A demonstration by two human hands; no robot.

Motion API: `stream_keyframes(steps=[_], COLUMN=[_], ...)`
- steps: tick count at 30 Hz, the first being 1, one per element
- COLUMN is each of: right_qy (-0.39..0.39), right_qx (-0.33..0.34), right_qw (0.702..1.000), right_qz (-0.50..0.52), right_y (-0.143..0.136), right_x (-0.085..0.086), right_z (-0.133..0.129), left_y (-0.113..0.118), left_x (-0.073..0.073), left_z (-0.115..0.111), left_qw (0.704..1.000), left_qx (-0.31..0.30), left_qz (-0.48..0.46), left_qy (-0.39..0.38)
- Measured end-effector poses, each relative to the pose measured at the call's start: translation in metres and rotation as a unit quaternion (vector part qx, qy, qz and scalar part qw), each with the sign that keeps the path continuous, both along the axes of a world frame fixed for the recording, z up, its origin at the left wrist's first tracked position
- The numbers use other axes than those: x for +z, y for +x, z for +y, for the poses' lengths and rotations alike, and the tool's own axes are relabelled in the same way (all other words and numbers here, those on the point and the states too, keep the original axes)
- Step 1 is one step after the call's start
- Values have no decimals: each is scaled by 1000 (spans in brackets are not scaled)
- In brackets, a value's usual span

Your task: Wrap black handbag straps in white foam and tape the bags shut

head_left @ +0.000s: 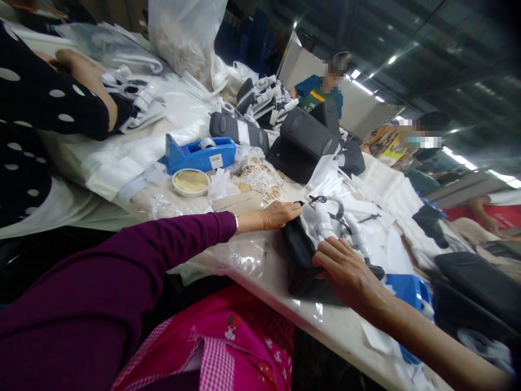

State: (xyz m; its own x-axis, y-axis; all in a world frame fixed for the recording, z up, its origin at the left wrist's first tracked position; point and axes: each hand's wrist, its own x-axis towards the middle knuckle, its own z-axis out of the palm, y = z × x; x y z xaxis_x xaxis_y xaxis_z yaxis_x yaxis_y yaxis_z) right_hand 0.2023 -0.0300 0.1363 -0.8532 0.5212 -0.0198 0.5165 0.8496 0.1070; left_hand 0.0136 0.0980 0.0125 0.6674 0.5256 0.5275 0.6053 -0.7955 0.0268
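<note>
A black box-shaped case (299, 260) stands near the table's front edge, with white wrapping and white parts showing at its top. My left hand (280, 215), in a purple sleeve, pinches the case's upper left rim. On the nearer right side, my right hand (344, 266) has its fingers curled over the rim; the fingertips are partly hidden. White tubular parts (323, 220) and dark cords (337, 209) lie just beyond both hands. A pile of white string loops with brown tags (260, 179) lies beyond my left hand.
A blue tape dispenser (201, 152) and a round tub (190, 182) sit at left. Black cases (307, 136) are stacked behind. Another blue dispenser (411, 290) stands at right. A co-worker's arm in a polka-dot sleeve (61, 98) reaches in at left; other people are behind.
</note>
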Motion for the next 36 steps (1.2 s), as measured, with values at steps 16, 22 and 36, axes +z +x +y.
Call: stream_keyframes(steps=[16,22,36], right_qy=[-45,-50,-62], right_qx=[59,46,72], right_qw=[997,994,985], right_qz=[10,83,146], right_y=[8,13,33], right_x=[3,-1,8], right_z=[19,28,29], left_y=[21,20,-10], left_x=[17,9,10], left_z=[12,13,7], left_qw=[992,972,925], left_qx=[67,95,-202], left_qz=[-55,-123,-221], left_qy=[-91,-174,-236])
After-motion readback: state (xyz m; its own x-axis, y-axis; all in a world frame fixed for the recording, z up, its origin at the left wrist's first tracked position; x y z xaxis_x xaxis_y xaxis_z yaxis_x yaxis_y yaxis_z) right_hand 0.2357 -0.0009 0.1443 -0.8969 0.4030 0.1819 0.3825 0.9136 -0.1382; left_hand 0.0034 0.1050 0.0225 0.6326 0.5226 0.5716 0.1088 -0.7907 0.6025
